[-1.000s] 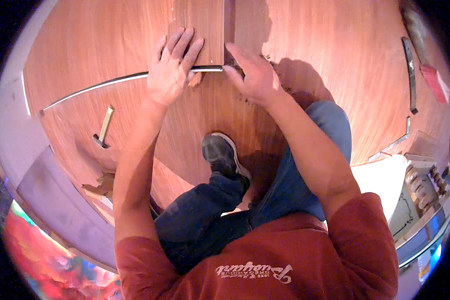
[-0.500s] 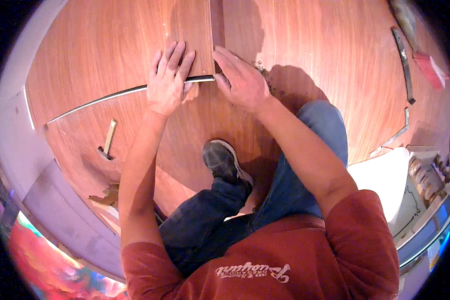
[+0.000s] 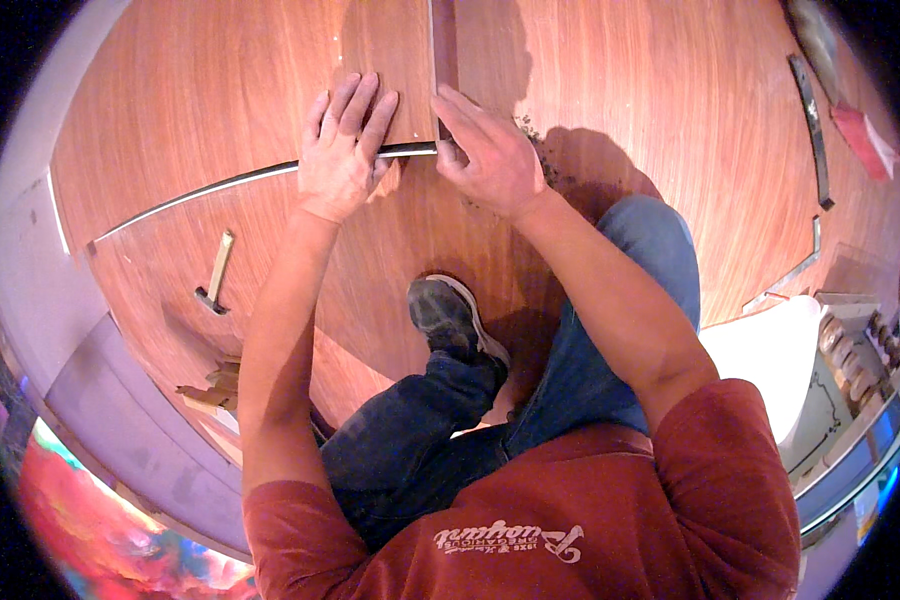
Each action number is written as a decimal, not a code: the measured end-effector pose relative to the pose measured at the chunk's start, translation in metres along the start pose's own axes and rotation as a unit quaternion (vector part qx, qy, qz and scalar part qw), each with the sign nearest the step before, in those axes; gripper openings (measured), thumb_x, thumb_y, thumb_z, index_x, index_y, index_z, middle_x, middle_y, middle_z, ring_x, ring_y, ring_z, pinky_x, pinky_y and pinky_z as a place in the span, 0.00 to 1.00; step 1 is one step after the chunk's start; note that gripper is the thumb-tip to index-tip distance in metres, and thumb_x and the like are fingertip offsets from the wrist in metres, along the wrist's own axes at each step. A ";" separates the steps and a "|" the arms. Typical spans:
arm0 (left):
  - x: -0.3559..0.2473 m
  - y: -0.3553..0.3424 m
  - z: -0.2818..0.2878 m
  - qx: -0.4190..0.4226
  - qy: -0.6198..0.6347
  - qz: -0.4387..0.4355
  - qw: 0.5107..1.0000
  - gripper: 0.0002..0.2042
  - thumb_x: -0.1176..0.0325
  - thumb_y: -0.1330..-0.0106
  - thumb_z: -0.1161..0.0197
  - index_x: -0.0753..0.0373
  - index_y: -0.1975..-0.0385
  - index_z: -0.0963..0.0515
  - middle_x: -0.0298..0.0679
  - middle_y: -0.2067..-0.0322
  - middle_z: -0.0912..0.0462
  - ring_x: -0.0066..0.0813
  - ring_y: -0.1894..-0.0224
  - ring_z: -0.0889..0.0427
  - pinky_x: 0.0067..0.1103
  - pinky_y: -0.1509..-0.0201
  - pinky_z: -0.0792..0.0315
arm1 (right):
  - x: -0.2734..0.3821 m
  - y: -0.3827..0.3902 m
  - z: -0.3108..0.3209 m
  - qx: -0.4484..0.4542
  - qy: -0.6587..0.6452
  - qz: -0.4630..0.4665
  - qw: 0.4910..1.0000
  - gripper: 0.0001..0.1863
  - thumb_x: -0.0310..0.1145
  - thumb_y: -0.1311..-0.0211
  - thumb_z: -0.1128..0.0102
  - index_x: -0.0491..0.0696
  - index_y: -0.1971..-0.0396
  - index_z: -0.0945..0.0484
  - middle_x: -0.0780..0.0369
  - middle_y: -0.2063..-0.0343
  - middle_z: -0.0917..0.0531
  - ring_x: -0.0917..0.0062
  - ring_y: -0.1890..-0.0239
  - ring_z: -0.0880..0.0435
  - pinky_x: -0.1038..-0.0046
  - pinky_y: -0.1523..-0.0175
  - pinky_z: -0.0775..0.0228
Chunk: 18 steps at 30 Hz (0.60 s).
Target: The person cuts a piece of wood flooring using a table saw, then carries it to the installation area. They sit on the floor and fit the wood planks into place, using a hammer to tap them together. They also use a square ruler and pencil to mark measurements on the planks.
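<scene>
A wood-grain panel [image 3: 250, 90] lies in front of me. Its near edge shows as a long black-and-white line [image 3: 407, 149], which curves away to the left. Palm down across that edge, my left hand [image 3: 342, 150] is open, its spread fingers resting on the panel top. My right hand [image 3: 495, 155] is at the panel's near right corner. Its fingers are stretched out along the panel's side and its thumb is bent in beside the end of the edge. Between this panel and the wood surface to the right runs a dark strip [image 3: 445, 60].
A hammer [image 3: 220, 272] lies to the left, with wooden pieces [image 3: 210, 395] below it. Dark crumbs [image 3: 530, 130] are scattered beside my right hand. A dark flat bar [image 3: 810, 130] and a red-and-white piece [image 3: 863, 143] lie far right. My shoe [image 3: 440, 315] rests on the wood surface.
Both hands and the panel's near edge sit slightly higher and further right in the picture. My right thumb has bent in closer to the fingers.
</scene>
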<state>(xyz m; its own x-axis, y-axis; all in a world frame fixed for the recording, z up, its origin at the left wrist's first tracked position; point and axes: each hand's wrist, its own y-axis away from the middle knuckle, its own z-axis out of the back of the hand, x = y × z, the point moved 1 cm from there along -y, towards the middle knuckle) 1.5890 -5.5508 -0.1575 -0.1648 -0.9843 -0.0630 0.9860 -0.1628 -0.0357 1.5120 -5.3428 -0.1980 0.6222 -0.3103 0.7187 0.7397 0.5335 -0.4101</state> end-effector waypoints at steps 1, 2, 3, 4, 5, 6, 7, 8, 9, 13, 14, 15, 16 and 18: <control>0.000 -0.002 0.002 0.011 0.000 0.005 1.000 0.48 0.63 0.53 0.23 0.51 0.26 0.37 0.39 0.25 0.40 0.40 0.23 0.43 0.41 0.20 0.50 | 0.000 -0.002 -0.001 -0.003 0.003 0.002 1.000 0.29 0.25 0.50 0.31 0.44 0.43 0.20 0.54 0.43 0.16 0.61 0.50 0.13 0.65 0.46 0.19; -0.002 -0.003 0.003 0.021 0.000 0.009 1.000 0.47 0.63 0.53 0.24 0.51 0.27 0.36 0.39 0.25 0.40 0.40 0.23 0.43 0.42 0.20 0.50 | -0.001 -0.003 0.000 -0.008 -0.004 0.010 1.000 0.29 0.25 0.50 0.31 0.44 0.43 0.21 0.52 0.44 0.16 0.60 0.52 0.13 0.63 0.47 0.18; -0.004 -0.005 0.005 0.031 0.001 0.014 0.999 0.47 0.63 0.53 0.24 0.51 0.27 0.36 0.39 0.26 0.39 0.41 0.23 0.43 0.42 0.20 0.50 | -0.001 -0.004 0.003 -0.013 -0.012 0.019 1.000 0.29 0.26 0.50 0.30 0.44 0.43 0.22 0.51 0.46 0.16 0.58 0.53 0.13 0.62 0.48 0.18; -0.005 -0.004 0.009 0.041 0.007 0.018 0.999 0.46 0.63 0.53 0.24 0.52 0.27 0.35 0.40 0.26 0.39 0.41 0.23 0.43 0.42 0.20 0.50 | 0.000 -0.007 0.005 -0.020 -0.021 0.030 0.999 0.29 0.27 0.50 0.30 0.44 0.43 0.23 0.50 0.47 0.16 0.56 0.55 0.13 0.60 0.48 0.18; -0.005 -0.005 0.010 0.044 0.011 0.019 0.999 0.46 0.63 0.52 0.24 0.53 0.28 0.34 0.40 0.26 0.39 0.42 0.23 0.43 0.42 0.20 0.50 | -0.003 -0.009 0.005 -0.015 -0.025 0.028 0.999 0.30 0.27 0.49 0.30 0.43 0.42 0.24 0.49 0.47 0.16 0.55 0.54 0.13 0.59 0.47 0.19; -0.004 -0.006 0.011 0.047 0.015 0.021 0.999 0.45 0.63 0.52 0.24 0.53 0.28 0.34 0.41 0.26 0.39 0.42 0.23 0.43 0.42 0.20 0.50 | -0.003 -0.006 0.004 -0.011 -0.029 0.026 0.999 0.31 0.27 0.49 0.31 0.43 0.41 0.25 0.49 0.48 0.16 0.54 0.53 0.14 0.58 0.45 0.20; 0.001 0.002 0.007 0.045 0.027 0.033 0.998 0.45 0.60 0.53 0.23 0.51 0.29 0.32 0.44 0.26 0.39 0.46 0.23 0.43 0.47 0.21 0.50 | 0.000 -0.006 0.000 -0.006 -0.039 0.031 0.999 0.33 0.27 0.49 0.31 0.42 0.40 0.26 0.48 0.48 0.16 0.53 0.52 0.14 0.57 0.44 0.21; -0.001 -0.004 0.011 0.049 0.024 0.022 0.998 0.45 0.59 0.53 0.23 0.49 0.29 0.32 0.44 0.25 0.40 0.47 0.23 0.44 0.48 0.21 0.50 | 0.000 -0.007 0.001 0.000 -0.042 0.014 0.999 0.34 0.27 0.49 0.31 0.42 0.39 0.27 0.48 0.48 0.16 0.53 0.51 0.15 0.57 0.43 0.21; -0.007 -0.010 0.014 0.054 0.024 0.009 0.998 0.45 0.58 0.54 0.22 0.47 0.29 0.32 0.45 0.25 0.40 0.49 0.23 0.44 0.50 0.22 0.49 | 0.001 -0.005 0.003 0.006 -0.042 -0.006 0.999 0.35 0.27 0.49 0.31 0.42 0.38 0.28 0.47 0.49 0.17 0.53 0.50 0.15 0.57 0.42 0.22; -0.016 -0.033 0.023 0.070 0.020 -0.042 0.996 0.46 0.55 0.54 0.22 0.38 0.28 0.33 0.47 0.24 0.42 0.53 0.23 0.46 0.57 0.24 0.50 | 0.000 -0.007 0.011 0.029 -0.049 -0.042 0.998 0.37 0.28 0.48 0.31 0.41 0.35 0.31 0.47 0.49 0.17 0.52 0.46 0.17 0.57 0.39 0.23; -0.015 -0.035 0.024 0.069 0.017 -0.055 0.996 0.46 0.55 0.54 0.22 0.37 0.28 0.33 0.47 0.24 0.43 0.54 0.23 0.46 0.57 0.24 0.50 | 0.001 -0.006 0.011 0.043 -0.057 -0.059 0.996 0.37 0.28 0.48 0.31 0.41 0.34 0.31 0.47 0.47 0.18 0.53 0.44 0.18 0.57 0.38 0.24; -0.015 -0.035 0.026 0.081 -0.012 -0.062 0.995 0.44 0.54 0.53 0.23 0.36 0.29 0.32 0.48 0.24 0.42 0.55 0.23 0.46 0.58 0.25 0.49 | 0.003 -0.006 0.011 0.057 -0.065 -0.077 0.993 0.37 0.28 0.48 0.31 0.42 0.34 0.31 0.48 0.45 0.19 0.53 0.42 0.19 0.58 0.36 0.25; -0.013 -0.035 0.025 0.081 -0.018 -0.067 0.994 0.43 0.54 0.52 0.23 0.36 0.29 0.31 0.48 0.25 0.42 0.55 0.23 0.46 0.58 0.25 0.49 | 0.003 -0.005 0.011 0.071 -0.071 -0.095 0.990 0.37 0.27 0.48 0.31 0.42 0.34 0.31 0.49 0.43 0.20 0.54 0.40 0.19 0.59 0.35 0.26; -0.009 -0.035 0.022 0.081 -0.029 -0.078 0.993 0.40 0.54 0.49 0.25 0.37 0.31 0.30 0.49 0.25 0.41 0.56 0.23 0.46 0.58 0.26 0.48 | 0.000 -0.005 0.010 0.082 -0.075 -0.090 0.990 0.37 0.27 0.46 0.32 0.41 0.33 0.32 0.48 0.42 0.20 0.54 0.40 0.20 0.58 0.34 0.27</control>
<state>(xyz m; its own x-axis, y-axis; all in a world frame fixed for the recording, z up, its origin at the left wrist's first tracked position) 1.5562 -5.5378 -0.1342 -0.3193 -0.9476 -0.0114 0.9402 -0.3182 0.1214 1.5064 -5.3377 -0.1905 0.4302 -0.2989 0.8518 0.7764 0.6039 -0.1803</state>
